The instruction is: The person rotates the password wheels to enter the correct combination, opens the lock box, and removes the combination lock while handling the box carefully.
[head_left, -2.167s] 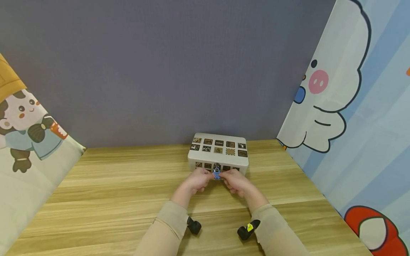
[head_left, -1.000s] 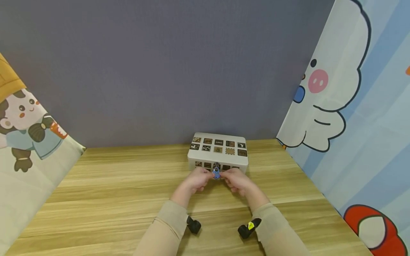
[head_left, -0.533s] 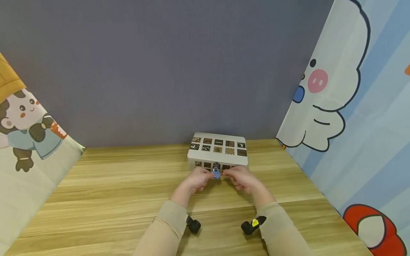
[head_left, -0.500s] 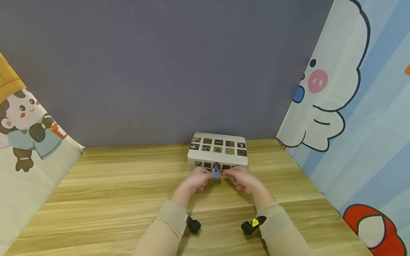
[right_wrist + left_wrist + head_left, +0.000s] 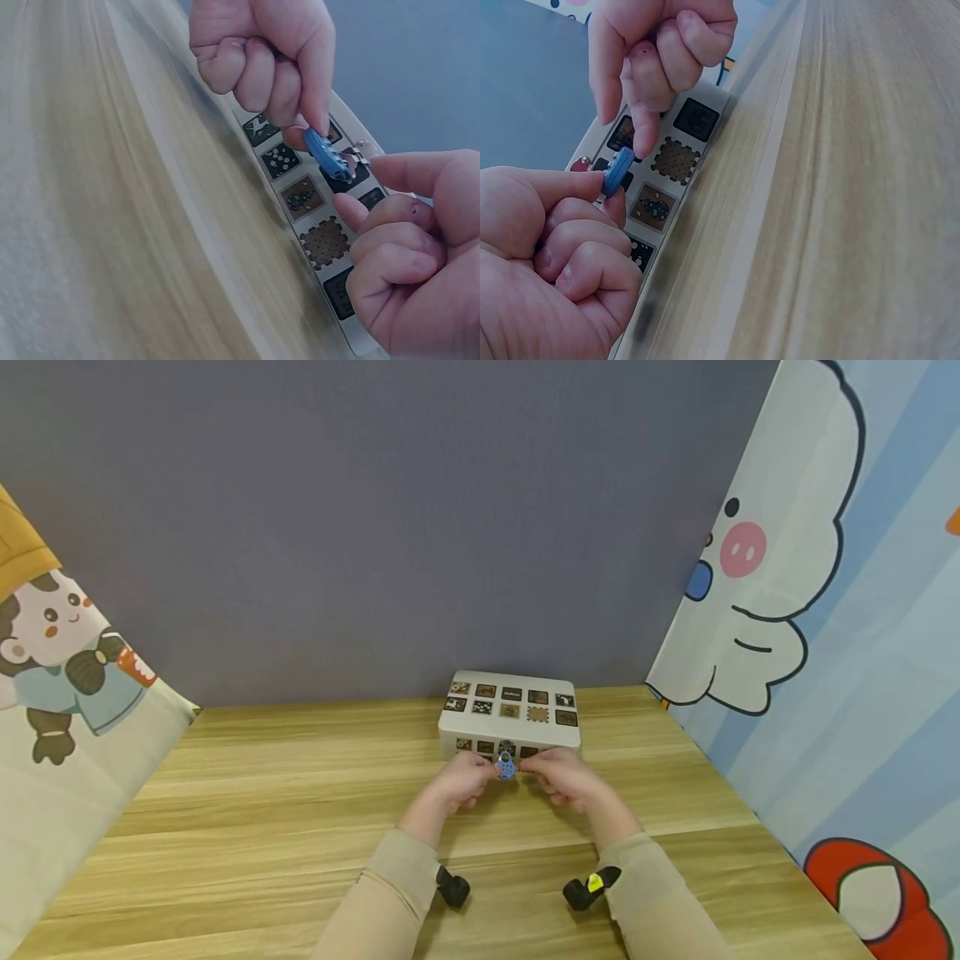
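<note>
A small blue padlock point(image 5: 506, 767) hangs by its metal shackle at the clasp on the front of a white box point(image 5: 517, 733) patterned with dark square pictures. My left hand point(image 5: 461, 781) pinches the padlock's body between thumb and index finger, other fingers curled, as the left wrist view shows. Raised marks run along one face of the padlock point(image 5: 327, 156) in the right wrist view. Just to the right, my right hand point(image 5: 566, 781) holds its thumb and index finger apart beside the padlock, nothing between them; its remaining fingers are bent.
The box stands on a wood-grain table point(image 5: 300, 827) against a grey panel point(image 5: 360, 527) at the back. Cartoon-printed cloths hang on the left point(image 5: 82, 777) and right point(image 5: 885, 693). Both wrists carry small black cameras, one by the left sleeve point(image 5: 397, 868).
A second ago both hands pinched the padlock. My right hand has let go and shifted slightly right; the left keeps its hold. The padlock's face has turned slightly; the box has not moved.
</note>
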Available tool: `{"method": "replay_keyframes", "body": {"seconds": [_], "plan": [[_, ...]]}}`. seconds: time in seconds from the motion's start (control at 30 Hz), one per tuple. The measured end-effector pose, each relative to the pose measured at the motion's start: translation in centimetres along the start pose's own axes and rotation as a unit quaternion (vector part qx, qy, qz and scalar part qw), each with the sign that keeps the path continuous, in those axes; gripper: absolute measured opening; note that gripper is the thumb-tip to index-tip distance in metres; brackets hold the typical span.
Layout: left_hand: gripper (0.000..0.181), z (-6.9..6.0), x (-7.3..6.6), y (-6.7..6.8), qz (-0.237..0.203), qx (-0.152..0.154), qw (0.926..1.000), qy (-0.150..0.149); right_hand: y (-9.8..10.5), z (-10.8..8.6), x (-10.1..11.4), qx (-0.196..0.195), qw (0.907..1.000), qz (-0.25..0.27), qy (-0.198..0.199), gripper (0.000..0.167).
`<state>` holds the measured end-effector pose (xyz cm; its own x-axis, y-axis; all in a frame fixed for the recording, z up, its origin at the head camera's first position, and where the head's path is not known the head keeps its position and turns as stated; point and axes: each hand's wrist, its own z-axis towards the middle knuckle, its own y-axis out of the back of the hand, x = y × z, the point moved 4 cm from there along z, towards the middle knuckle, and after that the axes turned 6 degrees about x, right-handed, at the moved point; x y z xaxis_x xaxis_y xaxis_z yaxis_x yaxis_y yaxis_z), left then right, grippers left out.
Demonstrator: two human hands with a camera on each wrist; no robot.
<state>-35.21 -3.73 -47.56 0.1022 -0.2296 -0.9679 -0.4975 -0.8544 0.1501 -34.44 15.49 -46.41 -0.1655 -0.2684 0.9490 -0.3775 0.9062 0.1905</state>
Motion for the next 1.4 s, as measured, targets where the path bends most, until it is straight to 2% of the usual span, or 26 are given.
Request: {"method": "replay_keyframes", "body": {"seconds": [0.47,1.03,1.4], "plan": [[0.030,0.1,0.0,0.0,-0.012,0.004,0.9999,-0.001,-1.3,0.6,-0.2,0.015,0.9998,0.007,0.006,0.032],[0.028,0.3,0.2,0.1,-0.005,0.004,1.0000,0.004,-2.0,1.2,-0.8,0.019,0.9997,0.017,0.003,0.030],[0.030,0.0,-0.1,0.0,0.000,0.007,1.0000,-0.005,-2.2,1.1,-0.8,0.023,0.9992,0.031,-0.001,0.030]]}}
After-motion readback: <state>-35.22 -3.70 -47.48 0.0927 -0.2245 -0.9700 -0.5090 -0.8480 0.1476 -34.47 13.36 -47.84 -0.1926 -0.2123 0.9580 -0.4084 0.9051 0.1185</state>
